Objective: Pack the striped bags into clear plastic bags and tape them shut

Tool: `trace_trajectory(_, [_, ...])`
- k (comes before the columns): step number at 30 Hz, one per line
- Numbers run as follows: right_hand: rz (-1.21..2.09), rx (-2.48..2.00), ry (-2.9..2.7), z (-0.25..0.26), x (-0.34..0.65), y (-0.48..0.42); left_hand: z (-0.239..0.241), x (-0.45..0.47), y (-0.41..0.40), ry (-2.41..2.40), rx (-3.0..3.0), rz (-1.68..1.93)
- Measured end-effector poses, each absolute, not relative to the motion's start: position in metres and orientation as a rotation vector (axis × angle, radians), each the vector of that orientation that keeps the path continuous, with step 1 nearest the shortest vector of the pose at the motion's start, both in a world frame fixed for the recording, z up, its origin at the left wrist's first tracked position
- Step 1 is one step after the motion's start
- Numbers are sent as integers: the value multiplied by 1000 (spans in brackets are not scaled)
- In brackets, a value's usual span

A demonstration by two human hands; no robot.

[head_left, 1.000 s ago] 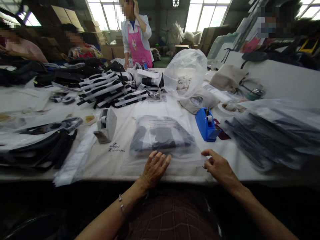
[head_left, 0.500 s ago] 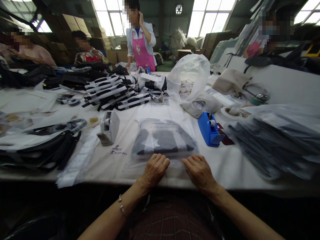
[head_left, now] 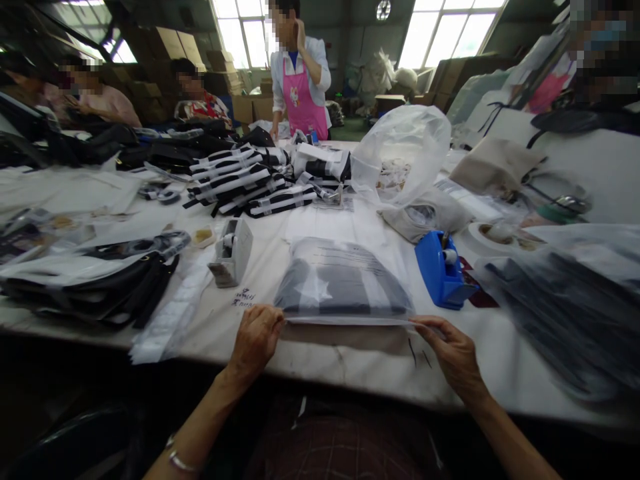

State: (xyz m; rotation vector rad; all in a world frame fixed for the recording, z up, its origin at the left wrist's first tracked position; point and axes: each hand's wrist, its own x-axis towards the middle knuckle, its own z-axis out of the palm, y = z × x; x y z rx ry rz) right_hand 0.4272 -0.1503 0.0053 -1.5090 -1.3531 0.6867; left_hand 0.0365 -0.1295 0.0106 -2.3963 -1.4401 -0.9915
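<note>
Tabletop first: a long white table runs away toward the windows, and it is crowded from end to end. At the near edge, dead centre, lies the packed bag, clear plastic with a dark folded garment inside, flat on the surface. The left hand pinches its near left corner, fingers curled over the flap. The right hand has the near right corner, thumb and fingertips closed on the plastic. Between the two, the flap edge is pulled into a straight line, lifted just off the table with a shadow under it.

The blue tape dispenser sits just right of the bag, the grey tape dispenser to its left, with some handwriting on the surface beside it. Far left, black bags lie heaped by the edge. Far right, there is a blurred stack of bagged goods. Further up the table are black-and-white striped bundles and a big clear sack standing puffed open.

The room is a workshop with tall bright windows at the back and cardboard boxes piled up on the left. A person in a pink apron stands at the far end of the table, one hand raised to the head, and others sit along the left side.
</note>
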Motion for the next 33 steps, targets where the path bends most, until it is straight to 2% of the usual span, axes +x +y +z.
trace_trajectory(4, [746,-1548,-1178,7,418,-139,-6,29,-128,-1526,-2386,-1154])
trace_trajectory(8, [729,-1611,-1164,3,421,-135,-13,25,-141,-1370,-2589,-989])
trace_trajectory(11, [728,-1645,-1182,1,426,-135,-14,26,-147,-1398,-2520,-937])
trace_trajectory(15, [716,-1680,-1181,-1,431,-136,-9,25,-145,-1555,-2303,-1070])
trace_trajectory(24, [710,-1537,-1109,-8,431,-132,-10,20,-127,-1393,-2520,-1421])
trace_trajectory(33, [751,-1663,-1154,-7,434,-127,-14,17,-93,-1621,-2569,-1360])
